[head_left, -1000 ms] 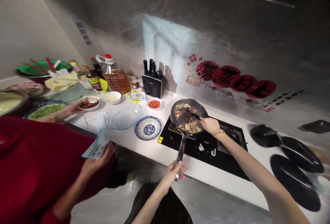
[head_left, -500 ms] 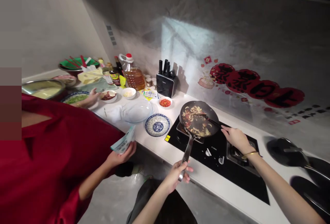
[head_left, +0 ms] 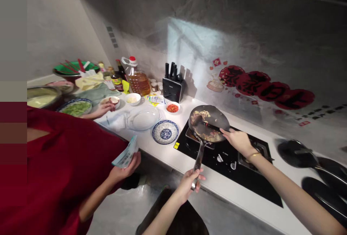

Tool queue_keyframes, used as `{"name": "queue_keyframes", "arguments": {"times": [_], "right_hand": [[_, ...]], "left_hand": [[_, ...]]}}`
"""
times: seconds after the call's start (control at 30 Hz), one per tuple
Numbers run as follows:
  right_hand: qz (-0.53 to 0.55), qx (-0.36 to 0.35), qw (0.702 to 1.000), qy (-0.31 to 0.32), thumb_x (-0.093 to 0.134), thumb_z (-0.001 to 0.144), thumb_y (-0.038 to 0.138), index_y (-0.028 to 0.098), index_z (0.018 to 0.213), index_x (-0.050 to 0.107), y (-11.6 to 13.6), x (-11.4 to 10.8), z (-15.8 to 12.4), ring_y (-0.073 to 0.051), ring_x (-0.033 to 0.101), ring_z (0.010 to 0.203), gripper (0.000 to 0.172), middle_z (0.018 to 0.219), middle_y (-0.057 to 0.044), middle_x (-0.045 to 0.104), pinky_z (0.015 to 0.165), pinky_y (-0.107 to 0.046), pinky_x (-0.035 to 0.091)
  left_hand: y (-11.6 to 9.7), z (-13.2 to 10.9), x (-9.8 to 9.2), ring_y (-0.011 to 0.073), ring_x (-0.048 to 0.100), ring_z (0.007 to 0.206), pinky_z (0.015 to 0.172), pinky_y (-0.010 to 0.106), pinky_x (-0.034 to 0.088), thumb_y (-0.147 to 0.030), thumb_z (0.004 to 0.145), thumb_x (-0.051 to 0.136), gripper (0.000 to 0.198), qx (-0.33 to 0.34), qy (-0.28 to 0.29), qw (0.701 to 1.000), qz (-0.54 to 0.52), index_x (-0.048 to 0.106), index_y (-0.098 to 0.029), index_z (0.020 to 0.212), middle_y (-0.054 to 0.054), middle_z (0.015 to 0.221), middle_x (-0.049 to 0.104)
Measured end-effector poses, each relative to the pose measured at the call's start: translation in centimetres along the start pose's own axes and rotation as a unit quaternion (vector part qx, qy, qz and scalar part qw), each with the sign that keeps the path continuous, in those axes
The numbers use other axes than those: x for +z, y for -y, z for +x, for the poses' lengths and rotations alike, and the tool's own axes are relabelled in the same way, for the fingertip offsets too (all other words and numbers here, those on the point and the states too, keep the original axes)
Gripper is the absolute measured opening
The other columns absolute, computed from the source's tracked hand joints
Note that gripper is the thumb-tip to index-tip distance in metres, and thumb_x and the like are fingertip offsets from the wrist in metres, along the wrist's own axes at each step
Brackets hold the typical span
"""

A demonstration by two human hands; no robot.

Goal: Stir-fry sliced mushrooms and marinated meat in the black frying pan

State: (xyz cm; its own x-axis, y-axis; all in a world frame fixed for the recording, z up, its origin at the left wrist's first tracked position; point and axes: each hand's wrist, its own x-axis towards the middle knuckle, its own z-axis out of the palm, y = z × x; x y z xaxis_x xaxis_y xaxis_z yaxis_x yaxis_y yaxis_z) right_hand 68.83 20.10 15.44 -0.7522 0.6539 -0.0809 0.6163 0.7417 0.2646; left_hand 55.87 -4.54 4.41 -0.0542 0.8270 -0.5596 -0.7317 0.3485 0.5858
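My left hand (head_left: 191, 183) is wrapped round the long metal handle of a dark wok (head_left: 217, 114), which sits on the left burner of a black gas hob (head_left: 217, 166). My right hand (head_left: 240, 142) grips a black spatula (head_left: 213, 126) whose head lies in the wok, at its left side. Sliced, browned food with red bits (head_left: 203, 134) is spread over the wok's bottom. Just left of the hob, a blue-and-white plate (head_left: 165, 132) rests on the white counter.
At left, a co-worker in red holds a packet (head_left: 126, 155); their other hand (head_left: 104, 109) reaches over a bowl of meat. Nearby are a bowl of chopped red chillies (head_left: 172, 108), a glass dish (head_left: 143, 117), a knife block (head_left: 172, 88) and an oil jug (head_left: 137, 79). Dark pans (head_left: 296, 153) lie right.
My right hand has moved left with the spatula, shifting food about in the wok. My left hand stays on the handle. The co-worker's far hand has moved right over the meat bowl.
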Motion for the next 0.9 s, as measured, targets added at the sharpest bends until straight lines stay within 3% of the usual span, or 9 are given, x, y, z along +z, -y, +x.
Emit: {"name": "queue_keyframes", "arguments": {"times": [0.13, 0.27, 0.37, 0.43, 0.53, 0.63, 0.7, 0.77, 0.9], "right_hand": [[0.065, 0.073, 0.994, 0.045, 0.037, 0.094, 0.035, 0.026, 0.128, 0.056, 0.8, 1.3, 1.3, -0.021, 0.068, 0.084, 0.04, 0.094, -0.008, 0.072, 0.065, -0.025, 0.047], [0.15, 0.068, 0.982, 0.089, 0.04, 0.091, 0.041, 0.026, 0.119, 0.063, -4.7, -0.8, -2.3, -0.023, 0.066, 0.097, 0.039, 0.108, -0.005, 0.069, 0.078, -0.028, 0.049], [0.165, 0.077, 0.973, 0.139, 0.043, 0.088, 0.045, 0.027, 0.112, 0.068, -8.4, -3.3, -4.6, -0.023, 0.067, 0.091, 0.039, 0.103, -0.003, 0.071, 0.074, -0.027, 0.05], [0.152, 0.08, 0.971, 0.168, 0.047, 0.085, 0.045, 0.028, 0.11, 0.069, -9.2, -3.8, -4.8, -0.024, 0.068, 0.086, 0.037, 0.097, -0.003, 0.073, 0.07, -0.028, 0.05], [0.144, 0.075, 0.977, 0.135, 0.044, 0.087, 0.042, 0.026, 0.114, 0.067, -8.2, -2.0, -3.6, -0.026, 0.067, 0.093, 0.039, 0.103, -0.004, 0.071, 0.077, -0.031, 0.05], [0.167, 0.105, 0.978, 0.064, 0.036, 0.09, 0.041, 0.02, 0.119, 0.064, -6.6, 2.0, -1.2, -0.027, 0.066, 0.094, 0.045, 0.104, -0.008, 0.07, 0.077, -0.032, 0.051], [0.171, 0.12, 0.977, 0.036, 0.035, 0.09, 0.044, 0.019, 0.121, 0.062, -6.0, 4.6, 0.7, -0.029, 0.068, 0.088, 0.049, 0.097, -0.009, 0.072, 0.072, -0.034, 0.052], [0.164, 0.101, 0.981, 0.035, 0.034, 0.09, 0.046, 0.019, 0.122, 0.061, -5.9, 6.4, 2.5, -0.03, 0.069, 0.084, 0.05, 0.093, -0.01, 0.073, 0.068, -0.036, 0.053], [0.133, 0.054, 0.987, 0.069, 0.035, 0.089, 0.047, 0.022, 0.117, 0.065, -7.7, 5.6, 2.4, -0.031, 0.068, 0.086, 0.048, 0.094, -0.01, 0.072, 0.069, -0.038, 0.052]], "left_hand": [[0.0, 0.2, -0.3, 0.0049, 0.046, 0.04, 0.04, 0.021, 0.031, -0.052, 0.074, 0.064, 0.055, -0.004, 0.01, 1.0, 0.019, 0.057, -0.009, 0.108, 0.007, 0.084, 0.066], [-0.2, 0.2, -0.3, 0.0047, 0.046, 0.04, 0.04, 0.02, 0.03, -0.052, 0.074, 0.063, 0.056, -0.009, 0.008, 1.0, 0.023, 0.056, -0.009, 0.109, 0.008, 0.085, 0.066], [-0.4, 0.3, -0.3, 0.0045, 0.046, 0.04, 0.04, 0.021, 0.031, -0.052, 0.075, 0.062, 0.056, -0.01, 0.016, 1.0, 0.024, 0.056, -0.009, 0.109, 0.007, 0.085, 0.066], [-0.2, 0.5, -0.3, 0.0044, 0.045, 0.039, 0.04, 0.021, 0.03, -0.052, 0.076, 0.062, 0.055, -0.007, 0.025, 0.999, 0.026, 0.056, -0.009, 0.11, 0.007, 0.085, 0.065], [0.7, 0.5, -0.4, 0.0043, 0.045, 0.039, 0.039, 0.021, 0.03, -0.055, 0.076, 0.061, 0.057, 0.005, 0.023, 0.999, 0.025, 0.056, -0.009, 0.11, 0.008, 0.085, 0.066], [1.0, 0.6, -0.7, 0.0082, 0.05, 0.044, 0.044, 0.023, 0.037, -0.061, 0.074, 0.058, 0.063, -0.002, 0.028, 0.998, 0.057, 0.057, -0.01, 0.109, 0.009, 0.085, 0.066], [-0.7, 0.9, -1.4, 0.0126, 0.056, 0.053, 0.051, 0.025, 0.042, -0.063, 0.072, 0.058, 0.066, 0.028, -0.012, 0.99, 0.137, 0.057, -0.01, 0.111, 0.007, 0.079, 0.067], [-4.5, 0.7, -2.6, 0.0139, 0.057, 0.058, 0.057, 0.025, 0.044, -0.061, 0.075, 0.057, 0.07, 0.109, -0.124, 0.962, 0.219, 0.051, -0.011, 0.124, 0.004, 0.073, 0.066], [-13.9, -1.2, -4.6, 0.011, 0.051, 0.049, 0.056, 0.024, 0.043, -0.053, 0.086, 0.044, 0.077, 0.312, -0.329, 0.859, 0.239, 0.015, -0.014, 0.146, -0.001, 0.071, 0.065]]}}
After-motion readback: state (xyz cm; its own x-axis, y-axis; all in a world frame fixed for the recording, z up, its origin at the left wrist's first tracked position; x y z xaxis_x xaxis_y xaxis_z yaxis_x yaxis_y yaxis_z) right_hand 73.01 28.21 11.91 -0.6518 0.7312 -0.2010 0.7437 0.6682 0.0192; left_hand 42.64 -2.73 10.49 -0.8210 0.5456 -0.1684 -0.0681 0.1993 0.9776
